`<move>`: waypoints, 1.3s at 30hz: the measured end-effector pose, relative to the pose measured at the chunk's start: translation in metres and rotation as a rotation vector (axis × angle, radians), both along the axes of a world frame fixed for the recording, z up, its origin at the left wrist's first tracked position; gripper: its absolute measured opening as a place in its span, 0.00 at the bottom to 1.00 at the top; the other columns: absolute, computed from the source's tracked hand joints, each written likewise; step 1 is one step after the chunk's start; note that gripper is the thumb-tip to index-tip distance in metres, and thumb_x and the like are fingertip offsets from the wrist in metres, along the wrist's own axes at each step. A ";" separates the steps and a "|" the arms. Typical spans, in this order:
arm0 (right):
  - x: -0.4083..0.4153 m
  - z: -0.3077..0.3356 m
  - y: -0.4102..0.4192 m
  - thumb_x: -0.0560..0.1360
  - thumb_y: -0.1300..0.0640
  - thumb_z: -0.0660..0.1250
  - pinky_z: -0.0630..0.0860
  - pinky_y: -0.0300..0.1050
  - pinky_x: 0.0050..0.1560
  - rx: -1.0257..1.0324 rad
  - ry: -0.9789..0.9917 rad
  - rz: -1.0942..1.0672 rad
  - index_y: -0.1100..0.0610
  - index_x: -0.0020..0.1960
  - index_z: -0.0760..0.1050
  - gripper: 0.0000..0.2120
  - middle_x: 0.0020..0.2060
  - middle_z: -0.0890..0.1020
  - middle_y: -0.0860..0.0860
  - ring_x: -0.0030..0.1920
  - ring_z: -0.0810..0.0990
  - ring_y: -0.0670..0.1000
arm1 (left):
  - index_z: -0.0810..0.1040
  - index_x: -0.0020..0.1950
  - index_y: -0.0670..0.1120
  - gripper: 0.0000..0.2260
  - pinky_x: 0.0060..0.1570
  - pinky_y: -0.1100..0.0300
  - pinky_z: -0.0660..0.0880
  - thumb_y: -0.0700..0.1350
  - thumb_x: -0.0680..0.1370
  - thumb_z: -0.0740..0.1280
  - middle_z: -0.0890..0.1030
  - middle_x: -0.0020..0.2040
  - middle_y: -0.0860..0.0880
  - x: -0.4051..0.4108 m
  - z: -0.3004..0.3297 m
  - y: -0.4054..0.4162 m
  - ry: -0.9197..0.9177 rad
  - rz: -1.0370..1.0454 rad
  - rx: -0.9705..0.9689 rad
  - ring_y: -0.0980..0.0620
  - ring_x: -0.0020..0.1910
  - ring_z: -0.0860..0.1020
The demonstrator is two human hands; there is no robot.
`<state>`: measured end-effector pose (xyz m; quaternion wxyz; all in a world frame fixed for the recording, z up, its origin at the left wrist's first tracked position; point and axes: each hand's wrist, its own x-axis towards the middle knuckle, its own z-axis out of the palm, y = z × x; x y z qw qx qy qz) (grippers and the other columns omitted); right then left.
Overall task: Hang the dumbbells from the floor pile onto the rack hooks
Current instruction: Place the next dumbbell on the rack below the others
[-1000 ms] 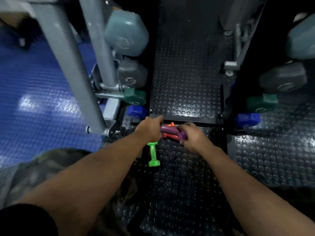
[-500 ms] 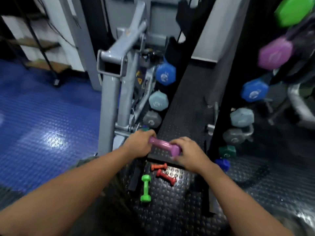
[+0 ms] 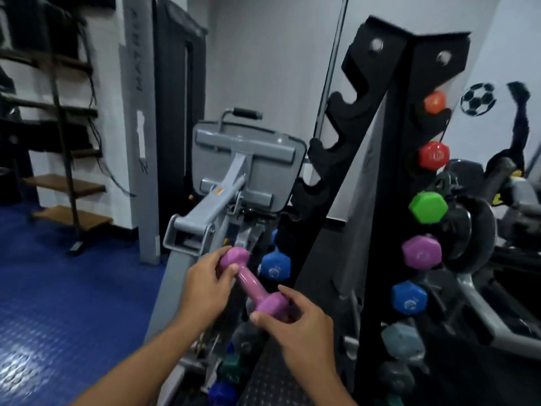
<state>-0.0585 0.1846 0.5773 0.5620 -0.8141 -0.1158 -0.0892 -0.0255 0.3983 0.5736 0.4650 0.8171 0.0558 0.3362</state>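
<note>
Since half a second ago the purple dumbbell (image 3: 254,284) has been lifted from just above the floor pile to chest height in front of the rack (image 3: 389,177), and the floor pile has dropped out of the head view; the dumbbell sits between the two hands, the left hand (image 3: 205,284) curled round its far upper head, the right hand (image 3: 295,326) pinching its near lower head with thumb and fingers; its long axis runs diagonally, the far end pointing up and left toward the grey machine (image 3: 234,183), the near end down and right toward the rack; one dumbbell is held; on the rack's right face seven dumbbell heads show clearly, from the top orange (image 3: 435,102), red (image 3: 434,155), green (image 3: 428,208), purple (image 3: 421,252), blue (image 3: 409,297), pale grey-blue (image 3: 402,341) and dark grey (image 3: 395,376); on its left side one blue head (image 3: 275,265) is clear, with blurred darker ones below it; the upper hooks (image 3: 336,112) on the left stand bare; blue studded floor (image 3: 58,303) spreads to the left.
</note>
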 end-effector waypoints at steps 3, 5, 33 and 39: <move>0.027 0.036 0.013 0.55 0.42 0.87 0.75 0.28 0.41 0.045 -0.087 -0.077 0.37 0.47 0.81 0.24 0.40 0.85 0.35 0.42 0.82 0.33 | 0.80 0.62 0.57 0.15 0.56 0.48 0.81 0.46 0.77 0.74 0.85 0.50 0.56 0.040 0.046 -0.002 -0.090 -0.018 -0.054 0.54 0.50 0.83; 0.046 0.058 0.021 0.55 0.39 0.86 0.74 0.27 0.41 0.081 -0.131 -0.119 0.39 0.50 0.80 0.26 0.41 0.85 0.38 0.43 0.81 0.33 | 0.82 0.61 0.54 0.13 0.56 0.50 0.80 0.45 0.76 0.75 0.85 0.49 0.56 0.066 0.077 -0.004 -0.128 -0.016 -0.059 0.55 0.49 0.83; 0.126 0.043 0.037 0.69 0.38 0.76 0.85 0.54 0.46 0.330 -0.264 -0.361 0.38 0.52 0.78 0.14 0.45 0.80 0.48 0.43 0.86 0.53 | 0.86 0.42 0.62 0.15 0.49 0.55 0.75 0.47 0.83 0.66 0.84 0.35 0.56 0.224 0.118 -0.029 0.183 -0.448 0.158 0.57 0.38 0.78; 0.117 0.045 0.026 0.74 0.44 0.77 0.83 0.44 0.48 0.210 -0.279 -0.307 0.39 0.59 0.78 0.16 0.48 0.80 0.46 0.45 0.84 0.47 | 0.81 0.63 0.64 0.13 0.65 0.45 0.77 0.57 0.83 0.61 0.87 0.53 0.51 0.208 0.114 -0.032 0.268 -0.554 0.113 0.51 0.54 0.84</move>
